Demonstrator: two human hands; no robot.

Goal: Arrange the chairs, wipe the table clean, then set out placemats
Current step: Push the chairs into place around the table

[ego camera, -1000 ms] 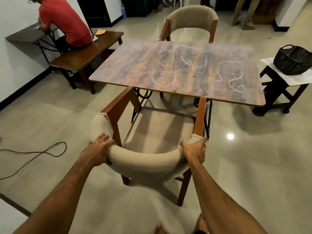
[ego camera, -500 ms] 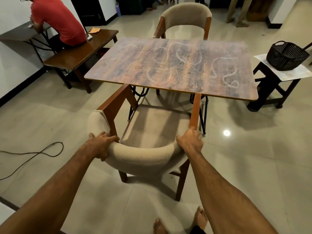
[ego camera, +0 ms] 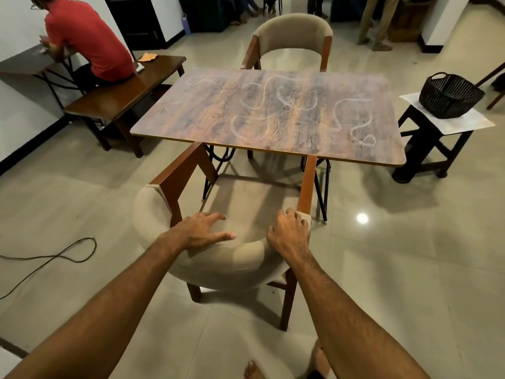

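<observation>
- Head view: the near chair [ego camera: 218, 262] stands directly ahead of the person, its curved padded back toward them. Its two wooden arm fronts reach the near edge of the bench [ego camera: 273, 113].
- The right hand [ego camera: 289, 232] grips the right end of the padded back, fingers curled over it just beside the wooden arm post.
- The left hand [ego camera: 203, 231] lies flat and spread on top of the back, left of centre, gripping nothing.
- The chair's front-to-back axis runs from near to far, toward the bench, so the coming push likely goes straight away from both hands. Only the right has a hold to steer with.
- The far chair [ego camera: 292, 34] is tucked in at the opposite side.
- Pale looping marks [ego camera: 273, 105] cover the bench top, so wiping is not yet done.
- A dark basket [ego camera: 451, 95] sits on a side stool [ego camera: 426, 138] to the right, on a pale sheet that I cannot identify.
</observation>
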